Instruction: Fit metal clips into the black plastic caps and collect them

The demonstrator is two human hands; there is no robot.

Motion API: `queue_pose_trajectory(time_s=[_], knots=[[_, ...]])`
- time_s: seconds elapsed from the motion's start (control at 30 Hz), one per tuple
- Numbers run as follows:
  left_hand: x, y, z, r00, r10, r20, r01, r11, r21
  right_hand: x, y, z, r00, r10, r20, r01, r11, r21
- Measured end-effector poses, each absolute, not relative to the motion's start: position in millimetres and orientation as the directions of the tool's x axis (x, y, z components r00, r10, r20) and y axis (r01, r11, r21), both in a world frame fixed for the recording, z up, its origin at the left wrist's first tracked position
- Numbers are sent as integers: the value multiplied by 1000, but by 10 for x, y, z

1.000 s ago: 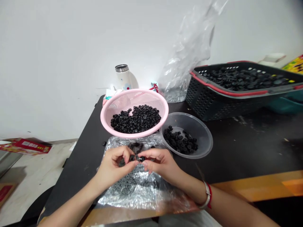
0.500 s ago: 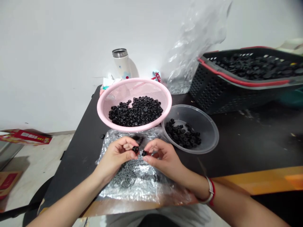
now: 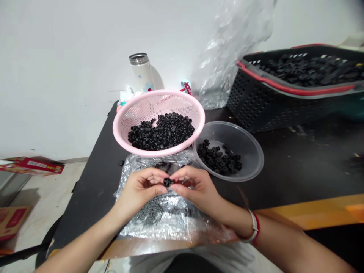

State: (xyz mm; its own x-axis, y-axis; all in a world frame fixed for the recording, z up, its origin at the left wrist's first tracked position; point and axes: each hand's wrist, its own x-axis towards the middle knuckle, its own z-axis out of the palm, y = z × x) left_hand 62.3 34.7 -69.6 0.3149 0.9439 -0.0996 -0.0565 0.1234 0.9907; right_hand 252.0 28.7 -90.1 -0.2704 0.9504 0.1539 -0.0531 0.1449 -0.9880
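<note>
My left hand [image 3: 140, 191] and my right hand [image 3: 195, 187] meet over a clear plastic bag [image 3: 165, 216] that holds small grey screws. Both pinch a small black ring part [image 3: 167, 182] between their fingertips, pressed together. Just behind them a pink colander [image 3: 122, 121] holds a heap of the same black ring parts. To its right a clear plastic bowl [image 3: 250, 148] holds a smaller pile of them.
A dark basket with a red rim [image 3: 284, 91], full of black parts, stands at the back right. A crumpled clear bag [image 3: 227, 49] and a white flask [image 3: 141, 72] stand by the wall. The black table [image 3: 298, 167] has an orange front edge. Red boxes lie on the floor at left.
Half a second ago each hand held its own small black piece a little apart; now the fingertips have come together on the pieces. The view has shifted slightly.
</note>
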Motion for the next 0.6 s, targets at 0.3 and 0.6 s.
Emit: queue_pose_trajectory(time_s=[0.3, 0.6], knots=[[630, 329, -690, 370, 920, -132, -79, 173, 982, 2520, 293, -899, -277, 941, 195, -44, 190, -981], [618, 294, -724, 420, 892, -168, -113, 235, 965, 2515, 291, -872, -224, 928, 298, -40, 297, -954]])
